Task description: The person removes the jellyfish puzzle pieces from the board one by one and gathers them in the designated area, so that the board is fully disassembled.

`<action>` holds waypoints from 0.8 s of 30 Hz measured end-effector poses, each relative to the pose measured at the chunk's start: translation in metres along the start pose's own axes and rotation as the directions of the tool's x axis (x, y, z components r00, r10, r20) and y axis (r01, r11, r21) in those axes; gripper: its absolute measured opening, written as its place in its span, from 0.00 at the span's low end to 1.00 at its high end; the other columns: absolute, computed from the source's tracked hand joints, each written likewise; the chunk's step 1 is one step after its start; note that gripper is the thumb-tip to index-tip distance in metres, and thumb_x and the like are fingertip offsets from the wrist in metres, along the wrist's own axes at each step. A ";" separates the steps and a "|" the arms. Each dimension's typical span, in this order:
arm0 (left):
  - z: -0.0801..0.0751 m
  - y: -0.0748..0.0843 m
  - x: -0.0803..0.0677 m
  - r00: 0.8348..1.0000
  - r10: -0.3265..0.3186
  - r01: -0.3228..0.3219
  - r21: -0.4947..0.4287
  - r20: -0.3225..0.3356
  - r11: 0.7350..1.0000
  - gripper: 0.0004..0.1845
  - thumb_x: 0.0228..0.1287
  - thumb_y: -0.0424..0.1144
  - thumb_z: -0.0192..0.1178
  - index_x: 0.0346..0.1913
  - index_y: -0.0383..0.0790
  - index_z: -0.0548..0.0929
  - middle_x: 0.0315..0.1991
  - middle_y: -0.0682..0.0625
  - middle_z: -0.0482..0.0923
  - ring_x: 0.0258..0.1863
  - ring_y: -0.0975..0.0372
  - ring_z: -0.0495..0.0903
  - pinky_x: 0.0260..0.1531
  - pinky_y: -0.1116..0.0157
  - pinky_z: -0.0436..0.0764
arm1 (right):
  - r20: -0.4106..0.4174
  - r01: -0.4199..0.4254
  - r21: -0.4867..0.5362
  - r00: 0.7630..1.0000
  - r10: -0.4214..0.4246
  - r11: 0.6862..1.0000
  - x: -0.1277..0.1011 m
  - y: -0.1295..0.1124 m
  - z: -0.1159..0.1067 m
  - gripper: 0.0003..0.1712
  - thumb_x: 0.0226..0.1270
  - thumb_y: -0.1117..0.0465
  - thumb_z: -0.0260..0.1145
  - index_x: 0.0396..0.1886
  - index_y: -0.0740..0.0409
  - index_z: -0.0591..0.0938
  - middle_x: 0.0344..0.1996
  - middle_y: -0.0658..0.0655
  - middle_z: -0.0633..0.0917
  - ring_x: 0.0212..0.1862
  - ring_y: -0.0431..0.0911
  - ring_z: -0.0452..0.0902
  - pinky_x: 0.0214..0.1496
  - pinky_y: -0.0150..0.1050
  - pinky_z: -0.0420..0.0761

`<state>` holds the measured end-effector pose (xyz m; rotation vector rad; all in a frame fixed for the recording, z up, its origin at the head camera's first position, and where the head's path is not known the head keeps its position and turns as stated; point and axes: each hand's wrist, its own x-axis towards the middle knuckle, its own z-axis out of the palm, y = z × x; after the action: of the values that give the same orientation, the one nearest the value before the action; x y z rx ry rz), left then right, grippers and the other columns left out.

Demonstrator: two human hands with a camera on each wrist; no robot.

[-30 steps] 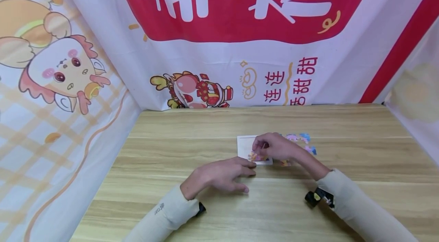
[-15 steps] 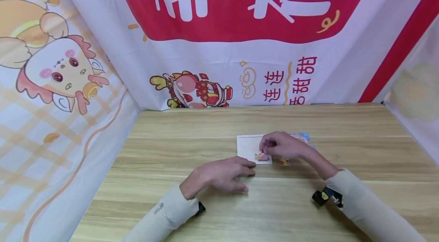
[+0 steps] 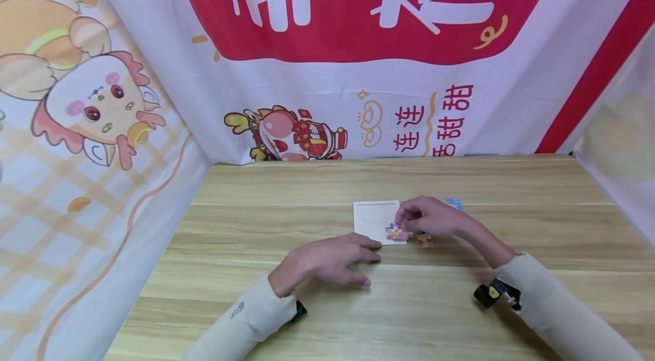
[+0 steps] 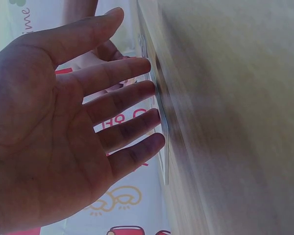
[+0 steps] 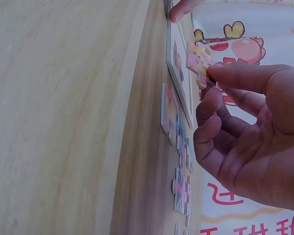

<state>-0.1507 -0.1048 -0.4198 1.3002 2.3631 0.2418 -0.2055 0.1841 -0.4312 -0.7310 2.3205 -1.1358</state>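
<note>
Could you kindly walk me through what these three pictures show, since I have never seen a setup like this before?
No machine here: a person works with two bare hands and wears three cameras. The wide picture comes from the head, looking down at a wooden table closed in by printed banners. The other two come from cameras on the wrists, so they look sideways and very close.

A white puzzle tray lies on the table, with loose puzzle pieces beside it on the person's right. The left hand lies with straight fingers, its fingertips at the tray's near edge. The right hand pinches one colourful puzzle piece between thumb and forefinger, just above the tray's right corner.
</note>
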 end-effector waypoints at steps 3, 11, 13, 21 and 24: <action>0.000 0.000 0.000 1.000 -0.003 0.003 -0.004 0.003 1.000 0.30 0.77 0.52 0.66 0.76 0.44 0.78 0.83 0.47 0.65 0.83 0.56 0.64 0.84 0.62 0.63 | -0.001 0.000 0.002 1.000 0.000 1.000 -0.002 0.002 -0.001 0.05 0.75 0.65 0.68 0.46 0.59 0.88 0.36 0.57 0.86 0.38 0.49 0.79 0.42 0.36 0.82; 0.000 0.000 0.000 1.000 0.001 -0.001 0.002 0.003 1.000 0.30 0.77 0.52 0.65 0.76 0.44 0.78 0.83 0.47 0.65 0.83 0.57 0.64 0.84 0.61 0.64 | -0.003 -0.011 0.006 1.000 0.011 1.000 -0.007 0.006 -0.004 0.05 0.75 0.65 0.68 0.45 0.59 0.87 0.35 0.56 0.86 0.37 0.46 0.78 0.41 0.34 0.81; 0.000 0.000 0.000 1.000 -0.001 0.001 0.005 0.002 1.000 0.30 0.77 0.52 0.65 0.76 0.44 0.78 0.83 0.48 0.65 0.83 0.56 0.64 0.84 0.61 0.63 | -0.004 -0.010 0.003 1.000 0.010 1.000 -0.008 0.008 -0.005 0.05 0.75 0.65 0.68 0.46 0.59 0.88 0.36 0.57 0.86 0.38 0.46 0.78 0.41 0.34 0.81; 0.000 0.001 -0.001 1.000 -0.013 0.013 -0.002 0.008 1.000 0.30 0.77 0.52 0.66 0.76 0.44 0.78 0.83 0.48 0.65 0.83 0.57 0.63 0.84 0.61 0.63 | -0.025 -0.029 0.007 0.999 0.029 1.000 -0.014 0.012 -0.010 0.08 0.74 0.67 0.68 0.48 0.61 0.88 0.42 0.57 0.87 0.44 0.48 0.78 0.47 0.34 0.82; -0.001 0.002 -0.001 1.000 -0.016 0.016 -0.004 0.009 1.000 0.31 0.77 0.52 0.66 0.76 0.44 0.78 0.83 0.48 0.65 0.83 0.57 0.63 0.84 0.61 0.63 | -0.020 -0.047 0.012 0.999 0.047 0.999 -0.016 0.013 -0.012 0.08 0.74 0.67 0.68 0.49 0.61 0.88 0.41 0.57 0.87 0.44 0.48 0.78 0.47 0.34 0.81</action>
<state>-0.1491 -0.1048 -0.4182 1.2770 2.3636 0.2348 -0.2041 0.2078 -0.4325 -0.6600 2.3341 -1.1398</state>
